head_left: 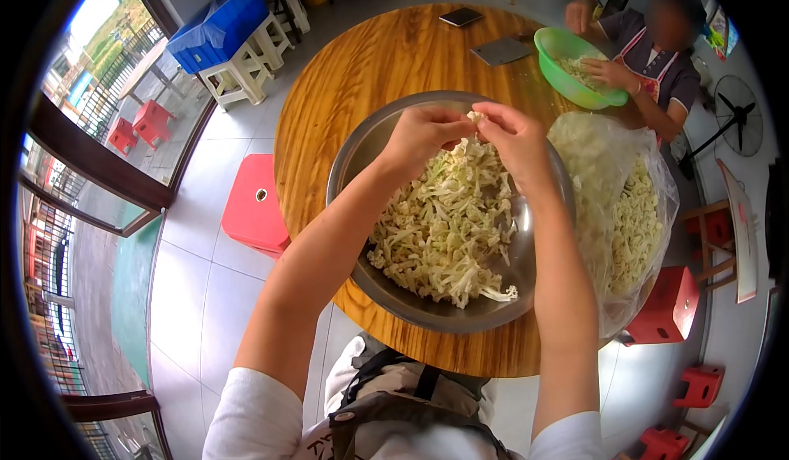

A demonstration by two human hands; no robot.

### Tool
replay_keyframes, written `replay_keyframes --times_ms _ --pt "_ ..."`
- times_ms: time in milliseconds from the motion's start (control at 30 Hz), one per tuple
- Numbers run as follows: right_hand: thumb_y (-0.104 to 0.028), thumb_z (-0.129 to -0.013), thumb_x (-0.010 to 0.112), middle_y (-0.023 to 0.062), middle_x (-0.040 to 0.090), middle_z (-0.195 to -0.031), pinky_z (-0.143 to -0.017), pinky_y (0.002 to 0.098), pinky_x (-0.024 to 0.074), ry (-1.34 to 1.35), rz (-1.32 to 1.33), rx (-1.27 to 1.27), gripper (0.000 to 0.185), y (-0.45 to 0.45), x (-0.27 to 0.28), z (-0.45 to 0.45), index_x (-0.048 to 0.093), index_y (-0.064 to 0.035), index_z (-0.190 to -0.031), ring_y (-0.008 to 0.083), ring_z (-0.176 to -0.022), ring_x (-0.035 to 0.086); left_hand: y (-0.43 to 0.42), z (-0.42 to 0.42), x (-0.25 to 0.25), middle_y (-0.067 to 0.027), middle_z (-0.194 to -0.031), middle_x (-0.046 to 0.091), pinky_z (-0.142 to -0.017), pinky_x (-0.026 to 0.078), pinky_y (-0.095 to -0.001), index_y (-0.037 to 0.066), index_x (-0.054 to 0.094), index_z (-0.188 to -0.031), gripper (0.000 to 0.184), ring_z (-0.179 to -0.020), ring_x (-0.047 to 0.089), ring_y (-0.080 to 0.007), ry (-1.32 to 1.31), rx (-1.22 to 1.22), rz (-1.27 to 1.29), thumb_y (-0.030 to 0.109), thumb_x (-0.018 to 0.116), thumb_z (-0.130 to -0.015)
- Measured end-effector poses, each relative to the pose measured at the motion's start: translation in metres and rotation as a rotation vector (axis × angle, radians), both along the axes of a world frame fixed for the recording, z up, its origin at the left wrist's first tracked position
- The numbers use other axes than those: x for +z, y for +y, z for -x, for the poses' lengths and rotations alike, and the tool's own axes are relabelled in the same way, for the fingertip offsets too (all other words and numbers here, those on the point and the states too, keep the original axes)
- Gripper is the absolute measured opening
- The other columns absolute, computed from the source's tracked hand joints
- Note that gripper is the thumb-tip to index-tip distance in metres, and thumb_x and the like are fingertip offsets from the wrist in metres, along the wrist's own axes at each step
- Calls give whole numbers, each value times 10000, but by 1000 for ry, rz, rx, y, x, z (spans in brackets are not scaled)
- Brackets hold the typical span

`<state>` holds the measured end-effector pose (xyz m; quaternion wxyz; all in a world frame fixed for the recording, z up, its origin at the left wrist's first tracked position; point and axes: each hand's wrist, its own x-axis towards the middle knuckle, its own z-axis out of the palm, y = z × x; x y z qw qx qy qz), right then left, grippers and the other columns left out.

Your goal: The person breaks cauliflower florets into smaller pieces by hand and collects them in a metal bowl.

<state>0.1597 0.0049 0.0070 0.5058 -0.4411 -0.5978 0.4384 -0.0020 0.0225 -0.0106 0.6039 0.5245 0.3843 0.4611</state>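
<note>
With left hand and right hand (both pinched closed on floret), probably tearing it over cauliflower in bowl. Likely calls for letting go next

Cream and pale-green cauliflower, silver-grey bowl, dark-streaked amber-brown table, light-green basin, red stool, blue crate

The single head-worn view looks forward and steeply down at the metal bowl from close by.
</note>
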Motion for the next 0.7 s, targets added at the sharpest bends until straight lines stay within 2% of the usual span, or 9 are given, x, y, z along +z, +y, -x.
replay_keyframes --times_ms 333,433,533,700 --pt "-90 -820 597 14 629 -846 -621 175 420 -58 18 100 246 0 2 -8 617 9 -1045 38 -731 543 -2 -1 1 -10 -684 575 -526 378 -203 -26 639 -850 160 -597 479 -63 196 -1 -82 126 649 -800" --pt "-93 -827 597 16 634 -863 -620 170 417 -141 21 106 245 4 -3 -10 618 5 -1050 36 -727 545 -5 -2 3 -6 -673 564 -520 374 -205 -21 637 -834 153 -589 469 -61 371 56 -136 127 636 -799" --pt "-80 -827 595 30 638 -866 -635 177 433 -85 18 125 227 3 -2 -8 621 19 -1030 50 -730 553 -3 -2 2 -13 -664 564 -535 375 -203 -19 636 -829 135 -588 471 -68 267 40 -54 110 636 -789" --pt "-57 -805 613 46 634 -840 -659 199 456 157 106 144 204 3 -1 -8 629 32 -989 75 -732 563 -1 0 -4 -29 -730 576 -594 421 -219 -7 621 -838 117 -650 501 -91 -74 -62 129 98 631 -788"
